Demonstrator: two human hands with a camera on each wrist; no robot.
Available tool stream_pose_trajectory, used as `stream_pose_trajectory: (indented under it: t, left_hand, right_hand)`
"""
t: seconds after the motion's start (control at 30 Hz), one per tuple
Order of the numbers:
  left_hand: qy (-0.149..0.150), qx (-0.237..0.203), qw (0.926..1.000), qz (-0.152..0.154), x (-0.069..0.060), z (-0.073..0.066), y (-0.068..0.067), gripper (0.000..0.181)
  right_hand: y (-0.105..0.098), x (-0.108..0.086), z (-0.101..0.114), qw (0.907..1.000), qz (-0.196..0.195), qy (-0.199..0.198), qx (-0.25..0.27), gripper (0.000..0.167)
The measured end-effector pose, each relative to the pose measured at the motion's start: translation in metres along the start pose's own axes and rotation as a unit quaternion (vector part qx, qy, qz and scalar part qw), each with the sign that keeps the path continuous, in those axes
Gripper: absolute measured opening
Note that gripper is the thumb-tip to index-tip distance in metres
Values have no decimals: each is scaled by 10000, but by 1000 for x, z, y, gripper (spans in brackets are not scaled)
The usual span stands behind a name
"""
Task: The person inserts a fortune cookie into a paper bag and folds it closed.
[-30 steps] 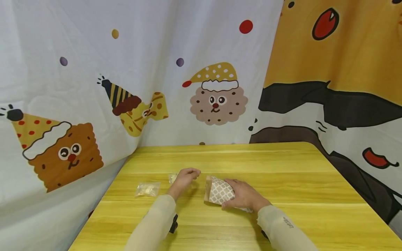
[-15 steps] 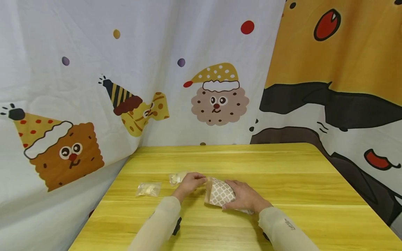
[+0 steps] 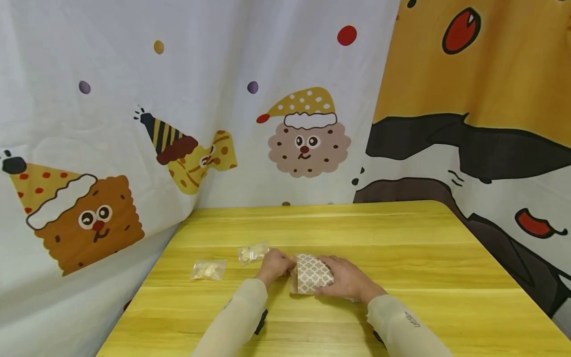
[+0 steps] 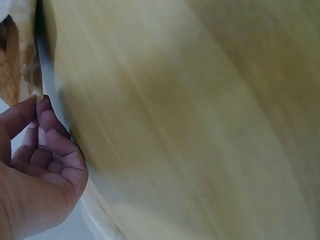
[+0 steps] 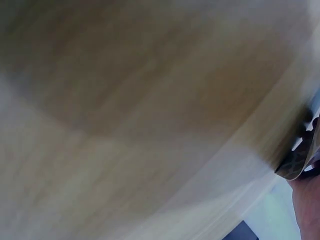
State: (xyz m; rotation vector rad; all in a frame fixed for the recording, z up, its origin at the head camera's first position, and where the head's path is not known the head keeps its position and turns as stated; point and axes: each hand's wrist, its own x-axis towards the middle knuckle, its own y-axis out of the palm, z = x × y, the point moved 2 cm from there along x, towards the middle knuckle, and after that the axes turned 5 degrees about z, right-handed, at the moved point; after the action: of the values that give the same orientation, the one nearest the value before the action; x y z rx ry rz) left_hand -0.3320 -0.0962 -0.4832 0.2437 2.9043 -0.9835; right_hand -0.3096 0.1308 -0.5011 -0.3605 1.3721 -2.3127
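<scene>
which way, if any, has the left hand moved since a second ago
Yes: in the head view, the left hand has moved right, away from the leftmost clear packet on the table, and now pinches the left edge of the patterned bag.

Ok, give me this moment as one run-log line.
left hand: fingers pinch edge of patterned bag | right hand: grips same bag | near packet, far packet: on table, left of bag

We count two clear plastic sachets (image 3: 208, 270) (image 3: 253, 253) toward the table's (image 3: 401, 238) left edge. We also see one patterned paper bag (image 3: 314, 275), two hands (image 3: 275, 264) (image 3: 349, 279) and three hatted cartoon figures (image 3: 118, 213) (image 3: 223, 153) (image 3: 308, 161).
</scene>
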Motion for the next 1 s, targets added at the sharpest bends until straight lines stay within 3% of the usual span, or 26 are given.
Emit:
stream_pose_trajectory:
  t: [0.2,0.43,0.57,0.73,1.0]
  left_hand:
    - [202,-433,9986,205,0,4,-6,18]
    - [412,-930,9941,379,-5,7,-26,22]
    - [555,-931,9938,228,-5,10,-42,23]
    - [528,-824,9952,-90,-1,20,-62,28]
    - [374,-727,9964,-224,-2,48,-90,35]
  right_hand:
    - [0,1,-1,9999,-113,-9,-38,95]
    - [0,2,-1,9999,-59,25,-140,97]
    - [1,2,-2,9998,-49,35,-203,99]
    - [0,1,-1,9998,-70,20,-170,98]
    - [2,2,-2,9998,-93,25,-186,98]
